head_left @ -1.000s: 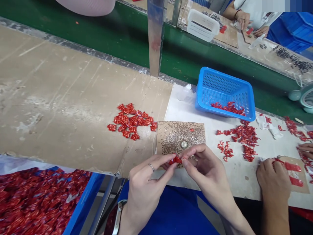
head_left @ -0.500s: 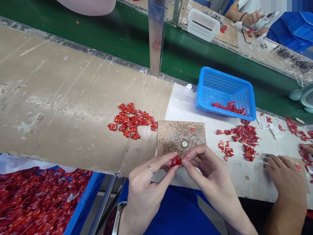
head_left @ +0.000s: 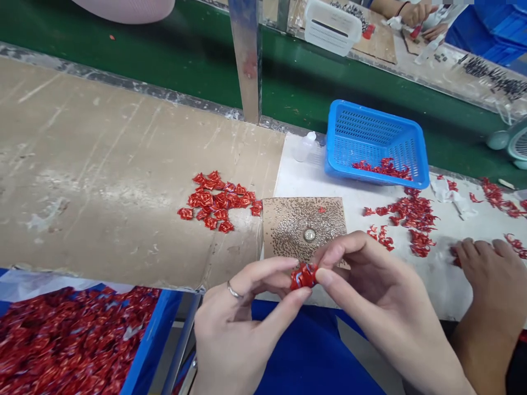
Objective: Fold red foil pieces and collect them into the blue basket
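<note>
Red rosette (head_left: 303, 276) is held clear of the tabletop (head_left: 102, 142), at the near side of the speckled card (head_left: 284, 233). The left hand's (head_left: 242, 323) fingers are closed about it; the right hand's (head_left: 387, 296) pinch its end, exact contact partly hidden. Light, even pressure should spare the folds. Tabletop scuffed; metal post (head_left: 249, 66) behind.

even, moderately bright light is falling across the brown tabletop (head_left: 102, 137), where a pale glare is showing on the left; red flowers (head_left: 221, 201) are glinting, a dark shadow is lying along the green strip (head_left: 197, 57), and the distant co-worker's hands (head_left: 415, 15) are looking soft.
</note>
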A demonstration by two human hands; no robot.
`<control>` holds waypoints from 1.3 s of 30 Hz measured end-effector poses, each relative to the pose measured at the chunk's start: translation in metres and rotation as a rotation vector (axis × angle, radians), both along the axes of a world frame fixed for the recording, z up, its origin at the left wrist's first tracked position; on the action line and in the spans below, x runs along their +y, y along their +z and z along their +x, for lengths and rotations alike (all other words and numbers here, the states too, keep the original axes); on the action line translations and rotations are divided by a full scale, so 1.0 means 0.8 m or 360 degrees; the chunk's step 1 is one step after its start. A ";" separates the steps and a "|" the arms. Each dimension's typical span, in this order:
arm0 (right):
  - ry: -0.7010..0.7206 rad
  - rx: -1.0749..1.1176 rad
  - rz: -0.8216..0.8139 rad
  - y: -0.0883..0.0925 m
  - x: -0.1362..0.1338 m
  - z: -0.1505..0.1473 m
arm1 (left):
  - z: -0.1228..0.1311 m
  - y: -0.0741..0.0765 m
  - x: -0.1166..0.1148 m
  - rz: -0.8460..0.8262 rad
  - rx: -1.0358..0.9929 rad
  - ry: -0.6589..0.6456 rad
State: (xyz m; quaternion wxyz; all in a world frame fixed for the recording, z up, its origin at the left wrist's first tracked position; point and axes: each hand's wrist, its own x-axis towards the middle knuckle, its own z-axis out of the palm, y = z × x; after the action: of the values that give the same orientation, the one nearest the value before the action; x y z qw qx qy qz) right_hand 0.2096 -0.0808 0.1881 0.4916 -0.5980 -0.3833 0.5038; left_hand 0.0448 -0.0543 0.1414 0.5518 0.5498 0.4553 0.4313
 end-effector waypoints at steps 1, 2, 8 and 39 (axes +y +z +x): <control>-0.0022 -0.0008 0.0009 0.002 -0.001 0.000 | 0.002 0.004 0.003 -0.0106 -0.0104 -0.0014; -0.0047 -0.0030 0.0016 0.003 -0.003 0.000 | 0.003 0.007 0.005 -0.0205 -0.0197 -0.0030; -0.0039 -0.0117 0.0041 -0.004 -0.011 0.005 | 0.005 0.014 0.017 -0.0528 -0.0429 -0.0050; -0.0046 -0.0256 0.0192 -0.021 -0.006 0.005 | -0.001 -0.011 -0.007 0.0172 0.0207 -0.0018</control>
State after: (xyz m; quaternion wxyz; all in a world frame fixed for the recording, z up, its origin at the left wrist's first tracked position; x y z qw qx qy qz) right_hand 0.2140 -0.0854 0.1709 0.5015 -0.6112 -0.4427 0.4230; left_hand 0.0436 -0.0601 0.1328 0.4929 0.6081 0.4633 0.4154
